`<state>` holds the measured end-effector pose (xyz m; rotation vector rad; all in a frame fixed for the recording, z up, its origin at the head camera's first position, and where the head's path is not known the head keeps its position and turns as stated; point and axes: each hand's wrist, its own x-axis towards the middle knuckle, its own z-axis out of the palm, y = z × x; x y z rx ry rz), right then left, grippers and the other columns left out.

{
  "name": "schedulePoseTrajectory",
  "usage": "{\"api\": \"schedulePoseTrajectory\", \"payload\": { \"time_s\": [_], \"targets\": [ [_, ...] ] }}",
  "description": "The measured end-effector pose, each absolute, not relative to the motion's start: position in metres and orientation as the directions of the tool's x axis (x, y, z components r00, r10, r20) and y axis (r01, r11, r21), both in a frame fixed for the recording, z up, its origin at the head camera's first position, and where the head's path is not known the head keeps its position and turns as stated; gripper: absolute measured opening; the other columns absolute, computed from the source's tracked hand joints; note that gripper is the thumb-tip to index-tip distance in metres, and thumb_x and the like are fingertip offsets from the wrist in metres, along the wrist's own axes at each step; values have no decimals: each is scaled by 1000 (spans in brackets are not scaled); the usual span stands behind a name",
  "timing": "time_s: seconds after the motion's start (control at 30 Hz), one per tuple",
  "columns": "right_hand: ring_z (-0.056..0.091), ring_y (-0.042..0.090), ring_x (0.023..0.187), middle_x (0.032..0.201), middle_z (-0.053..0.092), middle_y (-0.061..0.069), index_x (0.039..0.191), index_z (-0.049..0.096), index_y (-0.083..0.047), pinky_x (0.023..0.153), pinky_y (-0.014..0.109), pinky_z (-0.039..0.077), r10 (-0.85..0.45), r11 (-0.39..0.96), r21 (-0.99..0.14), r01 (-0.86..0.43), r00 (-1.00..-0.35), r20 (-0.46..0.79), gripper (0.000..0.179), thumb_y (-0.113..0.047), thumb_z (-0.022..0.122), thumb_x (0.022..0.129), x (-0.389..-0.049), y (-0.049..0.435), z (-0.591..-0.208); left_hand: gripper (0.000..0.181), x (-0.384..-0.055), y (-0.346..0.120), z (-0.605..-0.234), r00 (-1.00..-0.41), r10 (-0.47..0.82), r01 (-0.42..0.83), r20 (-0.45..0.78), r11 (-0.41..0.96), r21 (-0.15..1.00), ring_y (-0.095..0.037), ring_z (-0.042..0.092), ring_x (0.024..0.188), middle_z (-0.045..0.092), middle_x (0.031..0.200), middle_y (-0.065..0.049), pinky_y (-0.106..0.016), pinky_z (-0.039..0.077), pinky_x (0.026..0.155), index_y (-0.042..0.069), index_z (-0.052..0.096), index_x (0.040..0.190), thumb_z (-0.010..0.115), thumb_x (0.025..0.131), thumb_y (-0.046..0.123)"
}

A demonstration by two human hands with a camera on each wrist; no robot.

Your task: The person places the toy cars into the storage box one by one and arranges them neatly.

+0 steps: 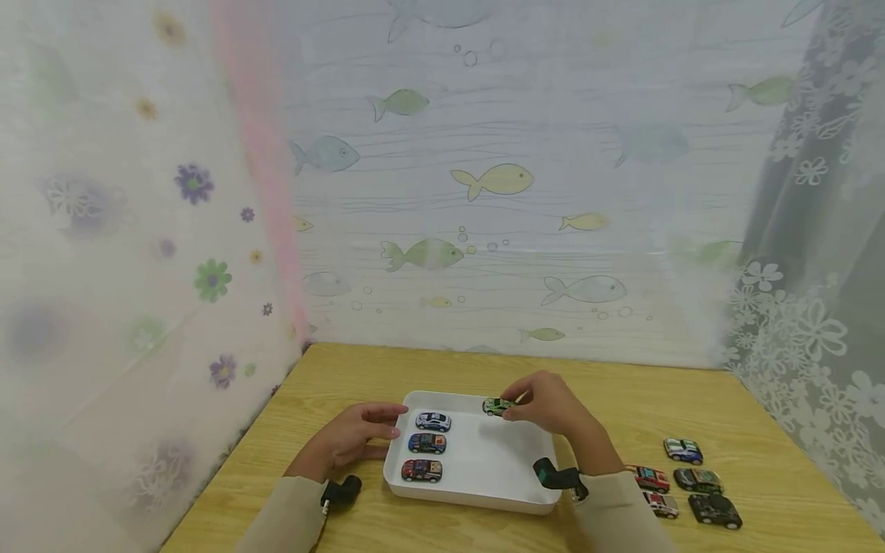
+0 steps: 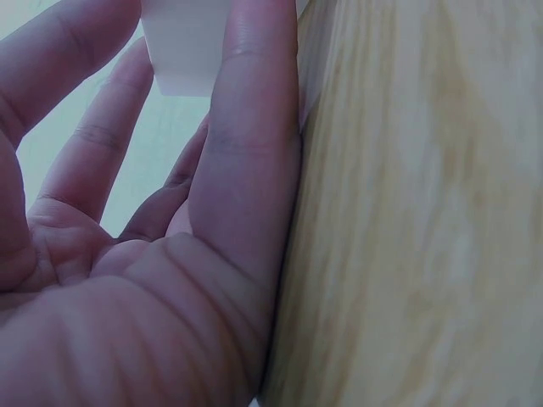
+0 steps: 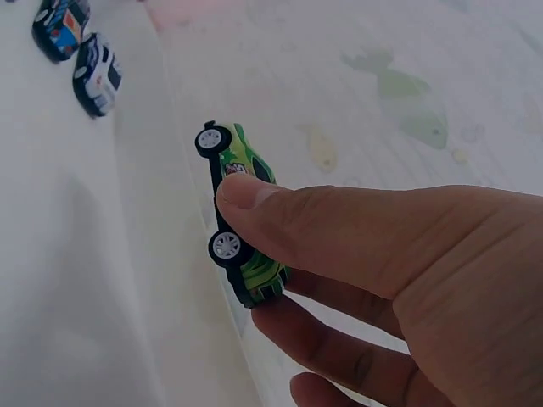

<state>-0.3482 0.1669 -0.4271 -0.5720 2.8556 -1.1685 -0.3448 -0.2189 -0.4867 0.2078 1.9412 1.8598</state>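
Note:
My right hand (image 1: 553, 405) pinches a green toy car (image 3: 246, 263) between thumb and fingers, over the far right part of a white tray (image 1: 484, 501). The car's wheels on one side show in the right wrist view. My left hand (image 1: 353, 438) rests beside the tray's left wall, fingers fairly straight and fingertips right at the rim. Inside the tray, along its left side, stand a white toy car (image 1: 433, 421), a blue toy car (image 1: 427, 443) and a red toy car (image 1: 422, 470) in a column.
Several more toy cars stand on the wooden table (image 1: 332, 530) to the right of the tray, among them a white-and-green car (image 1: 683, 451) and a black car (image 1: 715, 510). A fish-patterned curtain (image 1: 512, 253) hangs behind the table's far edge.

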Motion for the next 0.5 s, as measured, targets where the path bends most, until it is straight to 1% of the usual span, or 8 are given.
{"api": "schedulePoseTrajectory", "payload": {
  "time_s": [0.2,0.37,0.5],
  "targets": [
    [69,12,82,96,76,-4,99,84,-20,67,30,58,-318,661,-679,-320,-939,132,21,-16,91,79,-347,149,-432,56,-345,-219,-487,-891,398,-201,-218,85,976,-28,60,130,51,154,-17,-48,60,95,8,60,145,78,93,13],
    [66,12,82,97,76,-6,98,84,-20,65,28,55,-300,685,-660,-308,-945,130,21,-16,91,79,-346,137,-437,55,-347,-219,-488,-888,407,-197,-213,81,977,-27,62,127,53,152,-16,-48,60,95,9,60,145,78,93,14],
    [64,12,82,95,76,-5,98,83,-20,66,28,55,-310,689,-656,-308,-943,117,20,-16,91,79,-348,128,-443,56,-348,-219,-489,-890,405,-191,-209,85,978,-26,63,126,54,151,-17,-48,60,95,8,60,145,78,93,14]
  ]
}}
